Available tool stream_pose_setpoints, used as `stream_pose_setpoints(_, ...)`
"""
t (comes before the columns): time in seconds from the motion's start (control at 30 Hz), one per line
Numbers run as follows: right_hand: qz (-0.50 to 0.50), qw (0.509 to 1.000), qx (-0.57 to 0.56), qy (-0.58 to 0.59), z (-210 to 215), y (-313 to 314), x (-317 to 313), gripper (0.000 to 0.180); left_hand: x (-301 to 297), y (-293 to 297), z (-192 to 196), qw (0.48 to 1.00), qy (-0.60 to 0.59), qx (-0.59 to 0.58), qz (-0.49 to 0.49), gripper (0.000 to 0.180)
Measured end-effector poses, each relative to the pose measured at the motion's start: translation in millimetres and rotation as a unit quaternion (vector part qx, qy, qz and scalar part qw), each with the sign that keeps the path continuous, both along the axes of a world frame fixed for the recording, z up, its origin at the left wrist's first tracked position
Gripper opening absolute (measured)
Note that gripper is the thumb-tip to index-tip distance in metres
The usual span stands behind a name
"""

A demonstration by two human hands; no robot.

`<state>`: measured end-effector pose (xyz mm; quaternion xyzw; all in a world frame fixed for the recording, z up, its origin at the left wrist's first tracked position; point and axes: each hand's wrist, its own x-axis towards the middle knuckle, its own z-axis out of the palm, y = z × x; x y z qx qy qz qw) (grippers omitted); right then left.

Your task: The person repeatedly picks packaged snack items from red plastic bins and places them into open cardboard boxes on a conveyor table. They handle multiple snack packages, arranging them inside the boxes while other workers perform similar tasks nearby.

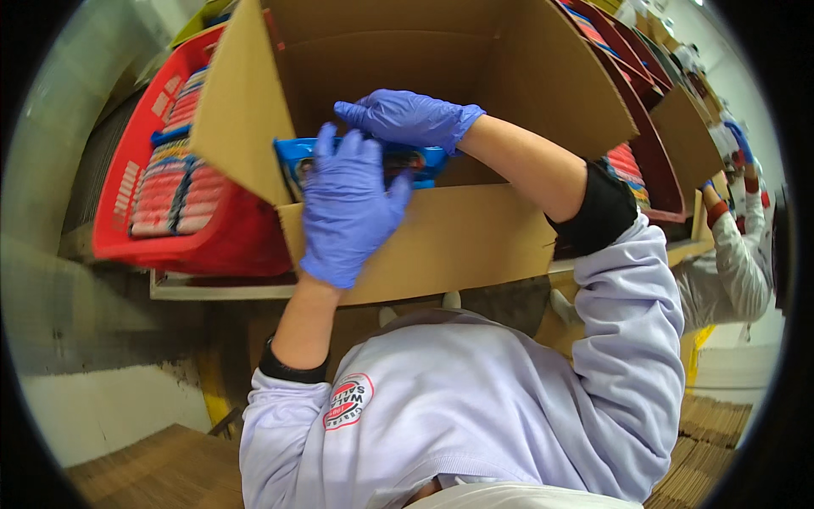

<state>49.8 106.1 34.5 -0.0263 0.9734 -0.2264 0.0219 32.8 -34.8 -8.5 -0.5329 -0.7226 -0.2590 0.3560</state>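
Note:
Inside a large cardboard box (432, 242) lie blue packets (292, 154), their middle covered by my hands. My left hand (349, 208), in a blue-violet glove, rests over the packets at the box's near left side. Its fingers are spread and stretched forward, with the thumb apart. Just beyond it, my right hand (411, 119), gloved the same way, reaches across from the right above the packets. Its fingers point left, held together and stretched, and the fingertips lie close to my left fingers. Whatever is under its palm is hidden.
A red plastic basket (233, 242) of red-and-white packs stands left of the box. Dark red bins (666, 187) with similar packs line the right. Another worker's sleeve (729, 246) shows at far right. Flat cardboard stacks (165, 467) lie at lower left and lower right.

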Motion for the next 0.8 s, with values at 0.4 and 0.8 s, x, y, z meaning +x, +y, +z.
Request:
stream_pose_setpoints(0.4, -0.076, 0.975, 0.003, 0.207, 112, 74, 183, 0.019, 1, 3, 11, 0.943, -0.228, -0.222, 0.1, 0.023)
stream_pose_setpoints(0.8, -0.232, 0.936, 0.234, -0.126, 9, 294, 227, 0.053, 9, 13, 15, 0.949, -0.201, -0.176, 0.169, 0.023)
